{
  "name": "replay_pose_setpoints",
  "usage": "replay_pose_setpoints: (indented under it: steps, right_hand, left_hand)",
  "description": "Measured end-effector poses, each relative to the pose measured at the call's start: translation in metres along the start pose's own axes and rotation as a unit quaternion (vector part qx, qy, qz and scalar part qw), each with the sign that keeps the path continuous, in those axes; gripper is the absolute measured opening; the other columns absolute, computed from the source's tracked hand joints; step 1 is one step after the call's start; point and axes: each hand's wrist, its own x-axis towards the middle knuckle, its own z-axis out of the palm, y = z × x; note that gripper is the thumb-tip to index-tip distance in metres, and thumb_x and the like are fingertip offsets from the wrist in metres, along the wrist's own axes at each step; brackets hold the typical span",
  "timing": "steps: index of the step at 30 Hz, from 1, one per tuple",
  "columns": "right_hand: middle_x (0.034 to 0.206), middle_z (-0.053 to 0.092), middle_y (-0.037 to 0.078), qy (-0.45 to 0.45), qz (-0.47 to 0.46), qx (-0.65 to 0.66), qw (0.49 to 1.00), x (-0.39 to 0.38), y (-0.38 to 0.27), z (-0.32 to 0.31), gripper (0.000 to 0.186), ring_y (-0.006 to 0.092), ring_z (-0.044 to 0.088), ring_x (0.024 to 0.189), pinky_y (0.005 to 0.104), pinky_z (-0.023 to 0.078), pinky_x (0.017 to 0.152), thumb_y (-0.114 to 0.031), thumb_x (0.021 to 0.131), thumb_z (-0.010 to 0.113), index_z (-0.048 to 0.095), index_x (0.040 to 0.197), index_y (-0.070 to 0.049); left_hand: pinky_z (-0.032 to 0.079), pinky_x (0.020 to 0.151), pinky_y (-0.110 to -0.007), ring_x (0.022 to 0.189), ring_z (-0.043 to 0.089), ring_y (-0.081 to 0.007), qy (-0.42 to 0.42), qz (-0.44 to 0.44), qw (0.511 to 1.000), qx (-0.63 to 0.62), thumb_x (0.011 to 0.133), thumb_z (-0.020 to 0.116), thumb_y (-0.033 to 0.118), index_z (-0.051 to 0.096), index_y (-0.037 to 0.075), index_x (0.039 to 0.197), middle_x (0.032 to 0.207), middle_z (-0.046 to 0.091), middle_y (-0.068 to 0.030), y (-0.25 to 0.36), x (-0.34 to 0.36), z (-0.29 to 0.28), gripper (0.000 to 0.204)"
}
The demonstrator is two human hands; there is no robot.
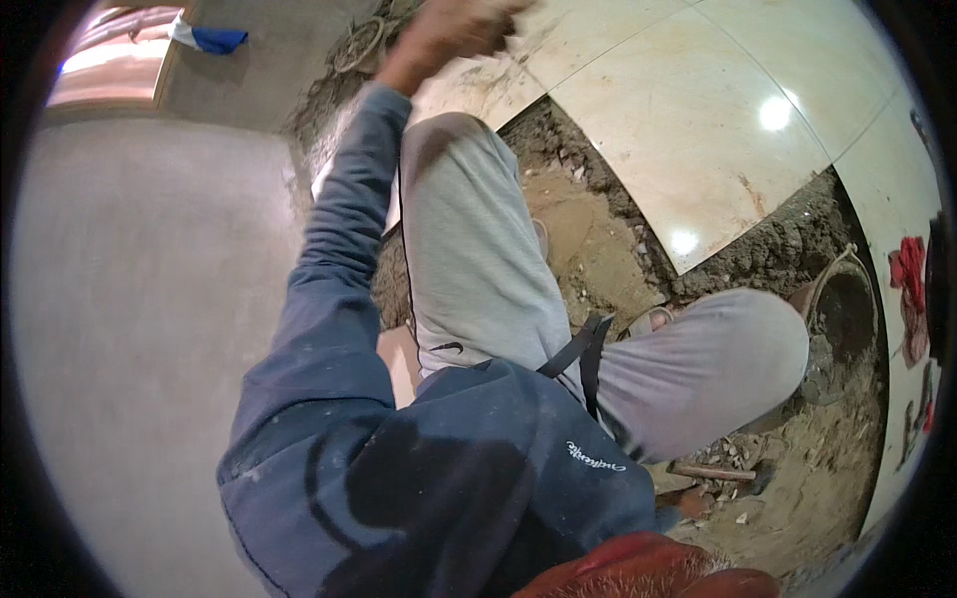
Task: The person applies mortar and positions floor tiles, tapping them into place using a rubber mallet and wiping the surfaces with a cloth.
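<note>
My left hand (464, 28) reaches up over the cream floor tiles (608, 85) at the top, blurred, so its grip is unclear. Its arm in a blue sleeve runs alongside my bent left leg in grey trousers. What looks like my right hand (688, 503) shows only as a small patch of skin low on the right, behind my body, near a wooden-handled hammer (713, 471) lying on the broken ground; its fingers cannot be made out. Rough mortar and dirt (588, 229) fill the untiled gap around my legs and sandalled foot.
A bucket (837, 309) stands right of my right knee. Red cloth or tools (907, 274) lie on the far-right tiles. A grey wall or plastered surface (140, 329) fills the left. A blue-and-white object (209, 38) sits upper left, beside an opening with pipes.
</note>
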Motion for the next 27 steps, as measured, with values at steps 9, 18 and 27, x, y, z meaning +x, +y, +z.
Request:
replay_pose_setpoints:
  steps: [9, 18, 27]
  right_hand:
    - [0.144, 0.054, 0.017, -0.010, -0.045, 0.191, 0.981, 0.075, -0.039, -0.173, 0.068, 0.0371, 0.056, 0.126, 0.0558, 0.050, 0.102, -0.058, 0.097, 0.055, 0.043, 0.152, -0.020]
    - [0.145, 0.053, 0.016, 0.133, -0.067, 0.372, 0.916, 0.068, -0.033, -0.350, 0.067, 0.0360, 0.057, 0.123, 0.0545, 0.051, 0.101, -0.056, 0.097, 0.056, 0.044, 0.151, -0.019]
    - [0.145, 0.053, 0.015, 0.220, -0.101, 0.403, 0.883, 0.036, -0.048, -0.443, 0.066, 0.0349, 0.058, 0.121, 0.0532, 0.051, 0.100, -0.055, 0.097, 0.057, 0.044, 0.151, -0.018]
  left_hand:
    - [0.053, 0.055, -0.023, 0.065, 0.063, -0.0106, 0.184, -0.153, 0.971, 0.011, 0.096, 0.069, 0.034, 0.062, -0.003, 0.122, 0.086, 0.068, -0.0078, -0.151, -0.107, -0.164, 0.045]
    - [0.056, 0.058, -0.024, 0.068, 0.069, -0.0153, 0.283, -0.331, 0.898, -0.061, 0.093, 0.068, 0.017, 0.065, -0.009, 0.121, 0.096, 0.072, -0.0150, -0.279, -0.195, -0.188, 0.038]
    - [0.057, 0.063, -0.025, 0.070, 0.070, -0.0172, 0.403, -0.286, 0.867, -0.064, 0.089, 0.073, 0.014, 0.064, -0.011, 0.117, 0.095, 0.071, -0.0154, -0.352, -0.233, -0.218, 0.039]
